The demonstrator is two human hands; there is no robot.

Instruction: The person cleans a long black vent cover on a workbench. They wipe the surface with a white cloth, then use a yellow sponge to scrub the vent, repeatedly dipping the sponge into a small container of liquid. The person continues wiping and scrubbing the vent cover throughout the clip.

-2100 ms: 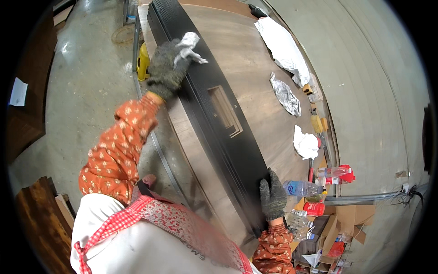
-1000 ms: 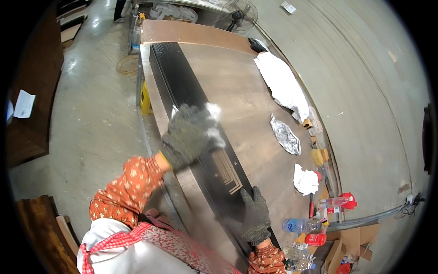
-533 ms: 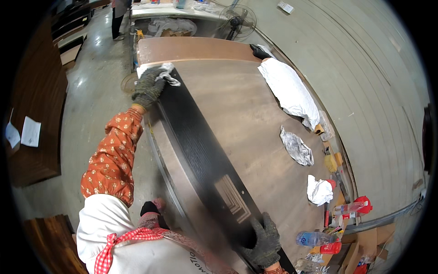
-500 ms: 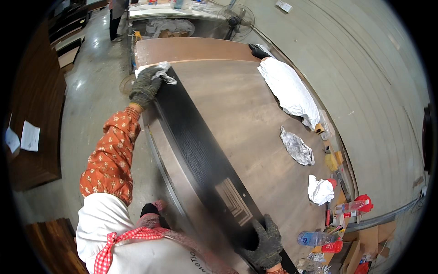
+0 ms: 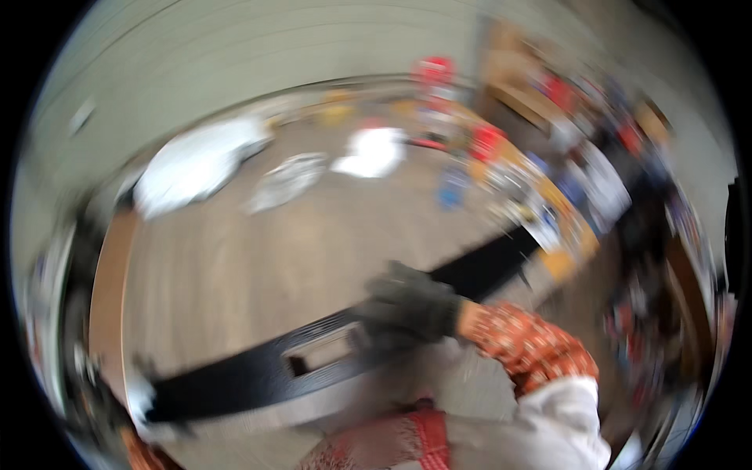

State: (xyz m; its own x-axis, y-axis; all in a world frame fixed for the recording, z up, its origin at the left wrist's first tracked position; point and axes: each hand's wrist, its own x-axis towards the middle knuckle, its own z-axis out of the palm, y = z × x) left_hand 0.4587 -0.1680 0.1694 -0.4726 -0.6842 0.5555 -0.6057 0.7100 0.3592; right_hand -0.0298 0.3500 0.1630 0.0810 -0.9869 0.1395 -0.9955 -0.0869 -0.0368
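A long black board [image 5: 235, 376] with a pale rectangular patch crosses the near side of the table, slanting up to the right. My right hand [image 5: 403, 305], in a dark grey knitted glove, lies over the board just right of the patch, fingers stretched across it, blurred. At the lower left, my left hand [image 5: 103, 395] is a dark smear by the board's left end, its fingers unreadable. A white rag [image 5: 139, 398] shows between that hand and the board's end; whether the fingers hold it is unclear.
On the wood-toned tabletop [image 5: 258, 266], a white cloth bundle [image 5: 200, 164], a grey crumpled rag [image 5: 290, 180] and a white rag [image 5: 372, 153] lie along the far side. A blue bottle [image 5: 453, 184] and clutter stand at right. A brown panel [image 5: 110, 290] edges the left.
My view has swung right, so the board now runs nearly crosswise and my left hand sits at the picture's left rim. My right hand has moved along the board nearer the pale patch.
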